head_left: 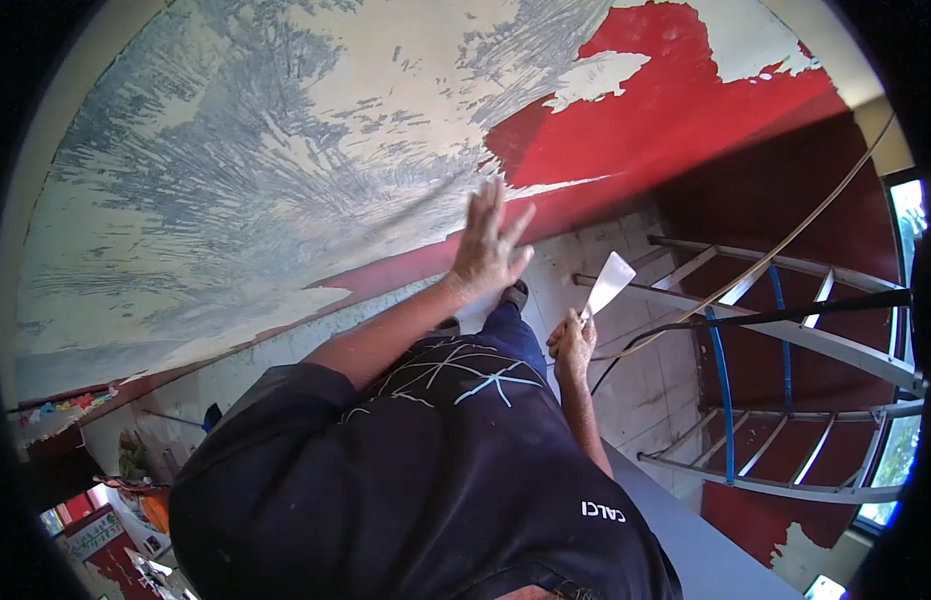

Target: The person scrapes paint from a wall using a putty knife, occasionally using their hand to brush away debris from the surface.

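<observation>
My left hand (pixel 488 245) is raised in front of the wall, fingers spread and slightly blurred, with nothing in it. In my right hand (pixel 574 342) is a paint scraper (pixel 611 284), fingers wrapped around its handle and its wide pale blade pointing up and away from me. The blade is apart from the wall. Along the wall, a scraped patch (pixel 276 150) shows grey streaks over a cream surface. Beside that patch, red paint (pixel 656 100) with ragged, peeled edges still covers part of the wall.
A metal ladder (pixel 816 340) with blue straps (pixel 723 400) stands to my right. A pale cable (pixel 786 240) and a dark cable (pixel 766 318) run across it. Below are my shoes (pixel 516 293) on the tiled floor (pixel 641 350). A grey surface (pixel 686 540) lies at lower right.
</observation>
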Demonstrator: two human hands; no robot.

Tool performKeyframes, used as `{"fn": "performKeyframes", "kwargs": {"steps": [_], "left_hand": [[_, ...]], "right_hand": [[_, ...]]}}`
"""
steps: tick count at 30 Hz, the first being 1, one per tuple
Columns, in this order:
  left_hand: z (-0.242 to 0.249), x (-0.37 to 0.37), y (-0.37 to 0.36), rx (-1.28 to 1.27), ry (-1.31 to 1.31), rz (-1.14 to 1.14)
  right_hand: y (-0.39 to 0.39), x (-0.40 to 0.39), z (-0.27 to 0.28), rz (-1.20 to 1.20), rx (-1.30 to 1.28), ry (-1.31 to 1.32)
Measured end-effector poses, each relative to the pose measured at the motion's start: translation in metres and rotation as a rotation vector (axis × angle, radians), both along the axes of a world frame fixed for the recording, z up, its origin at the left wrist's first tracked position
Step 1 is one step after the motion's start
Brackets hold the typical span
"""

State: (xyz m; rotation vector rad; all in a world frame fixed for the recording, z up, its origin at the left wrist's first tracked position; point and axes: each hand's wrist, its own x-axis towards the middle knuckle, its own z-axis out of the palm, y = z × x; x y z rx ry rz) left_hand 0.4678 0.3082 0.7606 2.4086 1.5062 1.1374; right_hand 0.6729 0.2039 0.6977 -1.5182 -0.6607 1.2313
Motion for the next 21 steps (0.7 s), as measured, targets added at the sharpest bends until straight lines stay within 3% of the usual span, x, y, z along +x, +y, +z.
{"fn": "performKeyframes", "kwargs": {"steps": [2,3,6,8,10,12,14,16,18,21], "left_hand": [[0.007,-0.007,0.016,0.100,-0.100,0.158],[0.001,-0.008,0.023,0.062,-0.017,0.216],[-0.028,-0.002,0.029,-0.016,0.349,-0.024],[-0.067,0.011,0.031,-0.993,0.469,-0.356],[-0.116,0.025,0.005,-0.998,0.675,-0.658],[-0.142,0.025,-0.049,-0.803,0.356,-0.455],[-0.144,0.016,-0.087,-0.937,0.159,-0.497],[-0.115,0.004,-0.103,-1.242,0.278,-0.575],[-0.145,-0.008,-0.116,-1.167,0.356,-0.471],[-0.115,-0.008,-0.115,-1.134,0.416,-0.344]], "right_hand": [[-0.020,-0.001,-0.007,-0.053,-0.056,0.036],[-0.029,0.001,-0.009,-0.022,-0.087,0.003],[-0.043,0.001,-0.014,0.025,-0.151,0.001],[-0.046,-0.002,-0.008,0.075,-0.156,-0.014],[-0.047,-0.005,-0.004,0.093,-0.134,-0.001],[-0.044,-0.007,0.001,0.141,-0.131,-0.030],[-0.041,-0.008,0.000,0.169,-0.115,-0.006],[-0.037,-0.005,-0.001,0.235,-0.156,0.005],[-0.033,-0.008,0.014,0.254,-0.242,0.055],[-0.033,0.001,0.039,0.461,-0.143,0.028]]}}
